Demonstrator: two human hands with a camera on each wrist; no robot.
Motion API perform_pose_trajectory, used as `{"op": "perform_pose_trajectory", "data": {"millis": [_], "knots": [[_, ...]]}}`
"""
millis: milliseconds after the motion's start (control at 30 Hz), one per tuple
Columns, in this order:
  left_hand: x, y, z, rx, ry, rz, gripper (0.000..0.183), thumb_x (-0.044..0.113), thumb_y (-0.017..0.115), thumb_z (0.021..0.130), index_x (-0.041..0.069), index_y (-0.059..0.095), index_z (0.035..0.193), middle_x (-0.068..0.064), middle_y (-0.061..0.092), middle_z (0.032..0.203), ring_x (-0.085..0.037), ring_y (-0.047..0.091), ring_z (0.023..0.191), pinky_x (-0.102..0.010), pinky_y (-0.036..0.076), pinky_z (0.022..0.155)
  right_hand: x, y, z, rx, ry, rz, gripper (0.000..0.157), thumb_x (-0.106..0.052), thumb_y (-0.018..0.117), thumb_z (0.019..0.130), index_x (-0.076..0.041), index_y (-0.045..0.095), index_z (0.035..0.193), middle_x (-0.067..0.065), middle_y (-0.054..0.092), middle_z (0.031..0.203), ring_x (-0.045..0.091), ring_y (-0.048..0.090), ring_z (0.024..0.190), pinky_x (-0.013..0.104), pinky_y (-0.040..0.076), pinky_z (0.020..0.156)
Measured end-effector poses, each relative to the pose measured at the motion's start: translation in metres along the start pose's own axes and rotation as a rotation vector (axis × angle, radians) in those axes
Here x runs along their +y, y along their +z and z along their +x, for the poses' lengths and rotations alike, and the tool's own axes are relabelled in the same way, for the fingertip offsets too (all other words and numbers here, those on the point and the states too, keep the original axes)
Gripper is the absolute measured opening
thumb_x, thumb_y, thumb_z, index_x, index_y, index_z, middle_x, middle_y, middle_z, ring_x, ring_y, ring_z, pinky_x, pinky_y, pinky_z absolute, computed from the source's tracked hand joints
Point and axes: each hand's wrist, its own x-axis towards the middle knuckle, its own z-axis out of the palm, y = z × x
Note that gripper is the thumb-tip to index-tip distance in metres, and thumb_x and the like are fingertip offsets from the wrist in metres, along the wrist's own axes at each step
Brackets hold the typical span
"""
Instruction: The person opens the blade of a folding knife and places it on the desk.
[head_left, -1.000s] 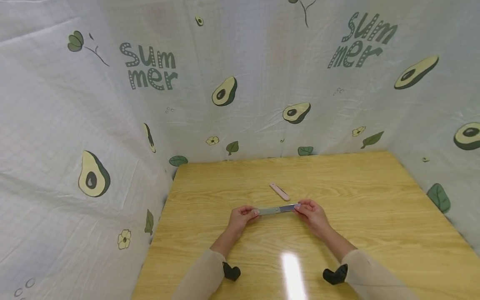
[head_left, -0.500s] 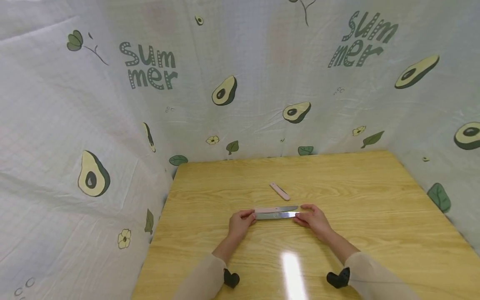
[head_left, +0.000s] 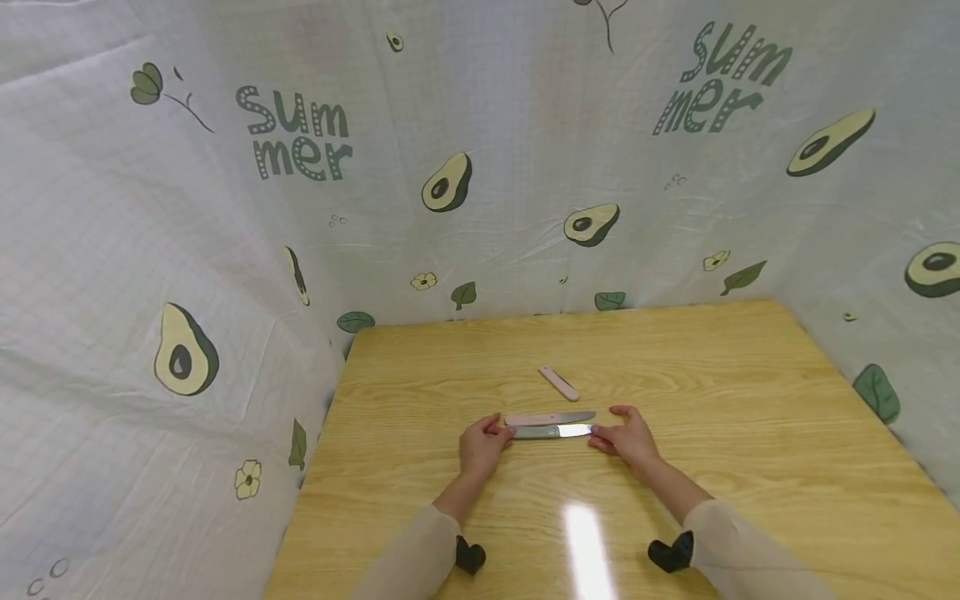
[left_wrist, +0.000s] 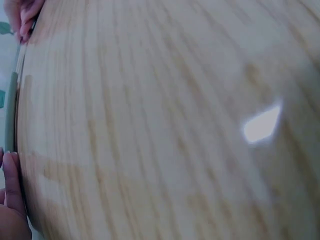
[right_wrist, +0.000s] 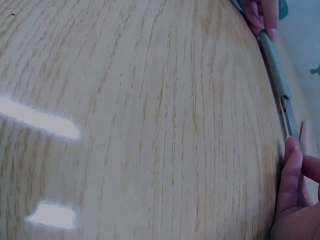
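A folding knife with a grey-green handle (head_left: 535, 432) lies lengthwise between the two hands, its blade (head_left: 574, 431) out and pointing right. My left hand (head_left: 480, 448) pinches the handle's end. At the other end, the thumb and fingers of my right hand (head_left: 628, 437) pinch the blade tip; the right wrist view shows this hand (right_wrist: 296, 182) close over the tabletop. Just behind and parallel lies a second folding knife with a pink handle (head_left: 527, 420), also opened out. The left wrist view catches only the green handle (left_wrist: 11, 115) at its left edge.
Farther back on the wooden table (head_left: 420, 367) lies a folded pink knife (head_left: 559, 383), set at a slant. A white cloth (head_left: 517, 267) printed with avocados hangs behind the table and along both sides. Light glares off the front of the tabletop.
The grey-green knife has come nearer to me, from over the opened pink knife to in front of it. The pink knife now shows. The folded one has stayed put.
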Motion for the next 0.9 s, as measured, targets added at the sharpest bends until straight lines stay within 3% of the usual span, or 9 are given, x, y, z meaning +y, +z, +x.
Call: {"op": "perform_pose_trajectory", "data": {"millis": [633,900], "knots": [[-0.0020,-0.0005,0.0043,-0.015,0.011,0.092,0.042,0.008,0.079,0.079,-0.001,0.067,0.118,-0.001,0.060,0.077,-0.003,0.062,0.061,-0.020,0.058,0.060,-0.0052,0.0030,0.0012,0.019,0.020,-0.024,0.071,0.003,0.063,0.090,0.004,0.017,0.144,0.012,0.071,0.083,0.015,0.071,0.063,0.024,0.060,0.062],[0.0010,-0.0029,0.0020,-0.017,0.039,0.182,0.039,0.014,0.080,0.078,0.002,0.070,0.114,0.000,0.063,0.076,-0.001,0.059,0.060,-0.017,0.054,0.056,-0.0070,0.0035,-0.0002,0.040,0.036,-0.058,0.071,0.001,0.064,0.090,0.003,0.019,0.145,0.010,0.072,0.082,0.017,0.071,0.063,0.024,0.059,0.061]]}}
